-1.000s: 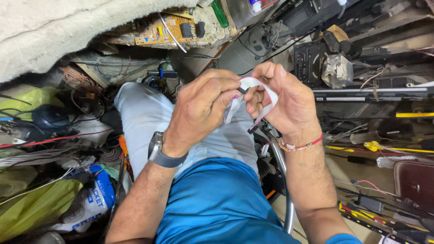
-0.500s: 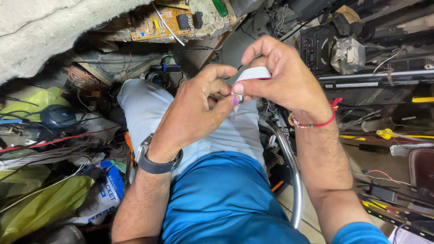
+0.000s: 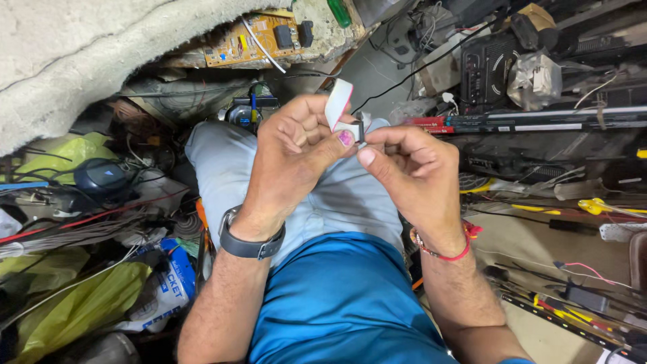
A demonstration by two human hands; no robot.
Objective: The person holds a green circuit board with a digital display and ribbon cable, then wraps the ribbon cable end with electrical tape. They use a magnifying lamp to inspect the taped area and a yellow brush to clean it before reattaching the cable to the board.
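Observation:
My left hand and my right hand meet above my lap, both pinching a short grey flat ribbon cable with a red edge stripe. The cable loops upward from between my fingers. A small dark connector sits at its lower end, squeezed between my left thumb and my right fingertips. My left wrist wears a dark watch, my right wrist a red thread band. Blue shirt and light grey trousers fill the space below the hands.
A yellow circuit board lies at the top on a rough grey slab. Tangled wires and yellow bags crowd the left. Black electronic boxes and long strips stand at the right, tools and cables lower right.
Both hands have shifted down and left in view and come closer together. The ribbon cable, earlier held across between them, now stands up in a loop from the pinch.

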